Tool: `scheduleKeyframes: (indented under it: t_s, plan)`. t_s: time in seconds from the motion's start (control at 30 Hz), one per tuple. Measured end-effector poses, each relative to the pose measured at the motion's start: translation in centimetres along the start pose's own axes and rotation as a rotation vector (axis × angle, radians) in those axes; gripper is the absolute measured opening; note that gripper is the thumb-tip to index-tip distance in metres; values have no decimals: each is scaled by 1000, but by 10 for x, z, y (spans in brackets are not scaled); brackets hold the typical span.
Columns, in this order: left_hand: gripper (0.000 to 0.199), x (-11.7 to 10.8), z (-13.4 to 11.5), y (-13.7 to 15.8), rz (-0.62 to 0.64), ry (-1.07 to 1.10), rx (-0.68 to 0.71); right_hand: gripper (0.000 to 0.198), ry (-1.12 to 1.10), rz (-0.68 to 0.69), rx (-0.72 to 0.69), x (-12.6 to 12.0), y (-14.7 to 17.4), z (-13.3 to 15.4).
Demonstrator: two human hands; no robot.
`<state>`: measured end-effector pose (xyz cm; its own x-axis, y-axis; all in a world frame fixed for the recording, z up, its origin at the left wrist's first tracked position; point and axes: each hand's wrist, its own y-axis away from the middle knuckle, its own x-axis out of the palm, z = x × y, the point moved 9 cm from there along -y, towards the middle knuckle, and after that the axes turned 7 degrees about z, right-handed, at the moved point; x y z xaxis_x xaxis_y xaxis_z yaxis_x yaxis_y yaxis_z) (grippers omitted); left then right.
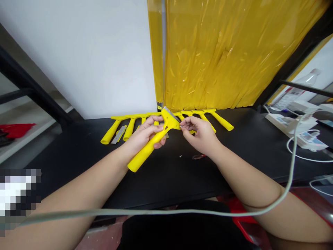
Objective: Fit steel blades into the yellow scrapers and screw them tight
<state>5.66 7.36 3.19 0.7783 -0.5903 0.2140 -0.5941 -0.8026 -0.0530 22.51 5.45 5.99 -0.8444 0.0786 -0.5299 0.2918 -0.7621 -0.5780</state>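
My left hand (145, 134) is wrapped round a yellow scraper (145, 151), its handle slanting down toward me and its metal blade (170, 113) at the upper end. At the right side of the scraper head, my right hand (200, 133) is closed in a pinch. A tiny screw-like metal piece (181, 126) shows at those fingertips, too small to make out fully. Below the hands, a small light screw-like piece (180, 156) lies on the black table (166, 184). A screwdriver-like tool (199, 157) lies partly hidden under my right wrist.
Several yellow scrapers (110, 132) lie in a row along the table's back, with flat metal blades (119, 134) between some. Behind stand a white panel and yellow plastic sheeting (208, 52). A pale cable (182, 211) crosses low in front. Power strips (293, 130) and a bottle (296, 90) are at right.
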Motion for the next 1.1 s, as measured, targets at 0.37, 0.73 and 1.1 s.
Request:
scheduleKeyframes:
  t_s: [0.37, 0.73, 1.1]
  plan:
    - [52, -1, 11, -3, -1, 8, -58, 9, 131, 26, -111, 5, -3, 12]
    - [52, -6, 22, -4, -39, 125, -159, 3, -25, 144, 14, 10, -3, 0]
    - [42, 1, 23, -1, 91, 74, -206, 26, -299, 220, 193, 14, -4, -28]
